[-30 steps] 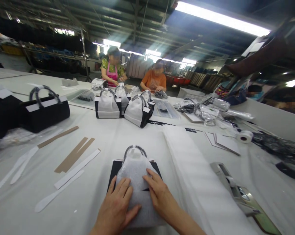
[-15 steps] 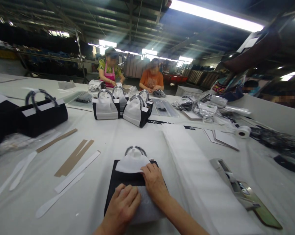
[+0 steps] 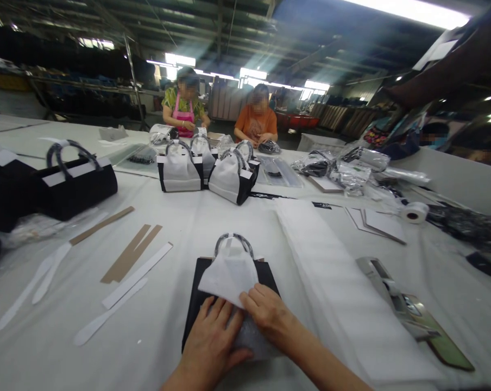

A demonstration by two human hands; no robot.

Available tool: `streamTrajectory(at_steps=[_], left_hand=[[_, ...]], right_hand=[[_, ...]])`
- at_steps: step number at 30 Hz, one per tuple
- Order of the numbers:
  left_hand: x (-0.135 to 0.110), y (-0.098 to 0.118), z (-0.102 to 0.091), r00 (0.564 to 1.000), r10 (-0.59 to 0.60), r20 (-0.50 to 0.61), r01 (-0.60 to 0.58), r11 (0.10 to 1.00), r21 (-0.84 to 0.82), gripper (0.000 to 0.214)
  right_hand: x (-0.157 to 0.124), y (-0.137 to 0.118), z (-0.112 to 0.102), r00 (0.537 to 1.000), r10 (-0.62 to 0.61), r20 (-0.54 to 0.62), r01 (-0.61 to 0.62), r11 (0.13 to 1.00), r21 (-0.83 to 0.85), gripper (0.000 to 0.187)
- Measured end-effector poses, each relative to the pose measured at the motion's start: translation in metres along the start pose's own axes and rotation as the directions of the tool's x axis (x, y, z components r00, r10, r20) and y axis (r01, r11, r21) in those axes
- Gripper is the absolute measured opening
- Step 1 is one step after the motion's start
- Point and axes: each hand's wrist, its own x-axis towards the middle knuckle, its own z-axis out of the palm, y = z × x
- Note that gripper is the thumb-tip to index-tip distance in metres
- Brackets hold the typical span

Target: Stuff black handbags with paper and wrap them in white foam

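Note:
A black handbag (image 3: 193, 301) lies flat on the table in front of me, its wrapped loop handles pointing away. One white foam sheet (image 3: 227, 274) drapes from the handles over the upper part of the bag. My right hand (image 3: 270, 315) pinches the lower right edge of that sheet. Beside it, my left hand (image 3: 213, 339) rests on the bag with its fingers spread, the tips at the sheet's lower edge. More whitish wrapping (image 3: 256, 345) covers the bag's near part, partly hidden under my hands.
Left lie brown card strips (image 3: 129, 255) and white strips (image 3: 137, 274). Foam sheeting (image 3: 327, 288) and a tape dispenser (image 3: 408, 309) are to the right. Several wrapped handbags (image 3: 182, 174) stand ahead, a black bag (image 3: 80, 184) at left. Two co-workers (image 3: 256, 122) work across the table.
The upper foam sheet has been drawn lower over the bag by my right hand. My left hand's curled fingers have spread out flat. The view has shifted slightly.

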Motion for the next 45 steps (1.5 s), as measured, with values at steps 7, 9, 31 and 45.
streamTrajectory(at_steps=[7,9,31,45], left_hand=[[-0.009,0.001,0.004,0.98,0.025,-0.197,-0.037,0.998,-0.057,0.058],[-0.015,0.0,0.012,0.904,0.074,-0.422,-0.08,0.997,0.003,0.039],[0.005,-0.009,-0.001,0.997,0.004,-0.075,-0.001,0.999,0.046,0.049],[0.032,-0.011,-0.046,0.939,-0.011,0.345,0.06,0.99,-0.131,0.045]], right_hand=[[-0.02,-0.011,0.022,0.982,0.152,-0.111,-0.149,0.988,0.034,0.029],[-0.02,-0.011,0.024,0.98,0.176,-0.098,-0.174,0.984,0.021,0.033],[-0.036,-0.02,0.007,0.712,0.693,-0.114,-0.689,0.721,0.076,0.059],[-0.059,-0.031,-0.041,0.959,0.278,0.056,-0.277,0.874,0.399,0.004]])
